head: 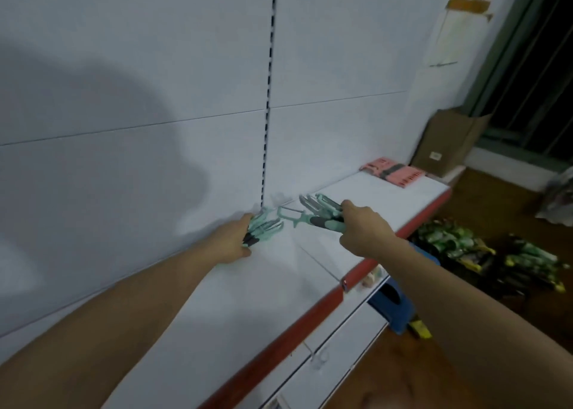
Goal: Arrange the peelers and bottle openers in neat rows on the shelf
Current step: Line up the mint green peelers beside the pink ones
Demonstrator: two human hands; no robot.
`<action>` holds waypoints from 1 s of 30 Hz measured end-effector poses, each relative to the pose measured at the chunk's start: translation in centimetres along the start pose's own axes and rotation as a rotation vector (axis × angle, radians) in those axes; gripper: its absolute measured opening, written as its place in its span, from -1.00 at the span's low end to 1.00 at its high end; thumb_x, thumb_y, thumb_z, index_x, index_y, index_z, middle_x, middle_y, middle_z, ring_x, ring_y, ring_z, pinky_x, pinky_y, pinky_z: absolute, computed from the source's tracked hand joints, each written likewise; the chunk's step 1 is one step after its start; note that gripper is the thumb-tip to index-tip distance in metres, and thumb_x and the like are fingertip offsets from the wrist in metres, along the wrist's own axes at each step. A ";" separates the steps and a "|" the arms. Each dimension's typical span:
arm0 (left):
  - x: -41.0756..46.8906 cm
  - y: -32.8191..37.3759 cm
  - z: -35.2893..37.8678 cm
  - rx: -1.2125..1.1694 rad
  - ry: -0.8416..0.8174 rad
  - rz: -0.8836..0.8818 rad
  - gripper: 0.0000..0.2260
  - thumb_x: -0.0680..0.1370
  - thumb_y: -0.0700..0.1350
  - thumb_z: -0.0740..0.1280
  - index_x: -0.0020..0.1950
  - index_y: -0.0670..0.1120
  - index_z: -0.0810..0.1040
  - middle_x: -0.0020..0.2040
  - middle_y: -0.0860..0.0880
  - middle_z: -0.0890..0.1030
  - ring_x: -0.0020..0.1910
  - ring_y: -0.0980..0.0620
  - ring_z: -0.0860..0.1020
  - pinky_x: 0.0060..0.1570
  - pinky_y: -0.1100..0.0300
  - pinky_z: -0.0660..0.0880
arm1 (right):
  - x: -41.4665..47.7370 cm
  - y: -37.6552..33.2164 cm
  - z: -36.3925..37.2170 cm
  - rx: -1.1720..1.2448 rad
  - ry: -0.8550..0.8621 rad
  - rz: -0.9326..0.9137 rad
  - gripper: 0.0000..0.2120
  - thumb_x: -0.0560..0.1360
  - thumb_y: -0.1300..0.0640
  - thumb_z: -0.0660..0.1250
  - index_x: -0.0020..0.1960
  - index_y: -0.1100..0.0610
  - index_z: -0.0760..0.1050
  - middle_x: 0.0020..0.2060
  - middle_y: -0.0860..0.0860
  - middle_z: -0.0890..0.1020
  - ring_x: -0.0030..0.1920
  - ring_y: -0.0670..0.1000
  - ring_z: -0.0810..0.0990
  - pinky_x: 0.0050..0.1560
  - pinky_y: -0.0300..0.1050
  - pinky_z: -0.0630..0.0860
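Observation:
A white shelf (242,309) with a red front edge runs along a white back panel. My left hand (231,241) grips a bunch of several mint-green peelers (266,225) with dark grips, near the back of the shelf. My right hand (361,228) holds a second bunch of green peelers (322,211) just above the shelf, their blades pointing left toward the wall. One peeler's square head (286,214) sticks out between the two bunches.
A pink packet stack (393,171) lies at the shelf's far right end, with a cardboard box (446,143) behind it. Piles of green packaged goods (459,242) sit on the wooden floor, next to a blue stool (393,306) below the shelf.

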State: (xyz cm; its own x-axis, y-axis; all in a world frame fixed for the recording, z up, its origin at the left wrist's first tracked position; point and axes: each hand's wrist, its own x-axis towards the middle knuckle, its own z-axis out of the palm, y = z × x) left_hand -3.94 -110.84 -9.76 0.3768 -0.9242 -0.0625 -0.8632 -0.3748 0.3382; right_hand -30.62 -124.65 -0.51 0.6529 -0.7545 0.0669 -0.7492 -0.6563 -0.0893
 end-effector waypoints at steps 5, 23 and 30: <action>4.3 0.9 -0.5 0.215 0.206 -0.002 -0.22 0.53 0.20 0.43 0.61 -0.06 0.17 0.37 -0.16 0.43 0.29 -0.20 0.51 0.23 0.01 0.50 | 6.7 2.3 1.5 0.143 -0.067 -0.074 -0.74 0.45 0.17 0.33 0.07 0.08 0.32 -0.19 0.02 0.52 -0.25 0.04 0.52 -0.35 -0.08 0.42; 16.5 22.9 3.6 -1.573 -0.023 -0.065 -0.26 0.34 0.17 0.64 0.44 0.08 0.45 0.12 -0.18 0.63 0.03 -0.21 0.68 -0.20 0.04 0.61 | 19.4 11.7 0.5 1.240 -0.335 -0.435 -0.80 0.66 0.04 0.27 0.23 0.09 0.47 0.08 0.13 0.63 0.09 0.09 0.62 0.15 0.00 0.62; 21.5 26.1 3.3 -1.263 -0.106 -0.114 -0.62 0.49 -0.01 0.53 0.28 0.04 0.58 0.14 -0.08 0.70 0.19 -0.07 0.67 0.13 -0.24 0.59 | 23.9 17.0 2.3 1.077 -0.304 -0.472 -0.85 0.63 0.08 0.30 0.02 0.16 0.54 -0.04 0.17 0.64 -0.02 0.15 0.66 -0.02 -0.03 0.66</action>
State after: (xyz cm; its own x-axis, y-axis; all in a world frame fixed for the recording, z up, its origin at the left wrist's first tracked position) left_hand -19.49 -140.71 -5.36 0.3486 -0.9146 -0.2047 0.1135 -0.1756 0.9779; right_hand -27.51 -153.81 -2.70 0.9443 -0.3158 0.0929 -0.0490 -0.4141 -0.9089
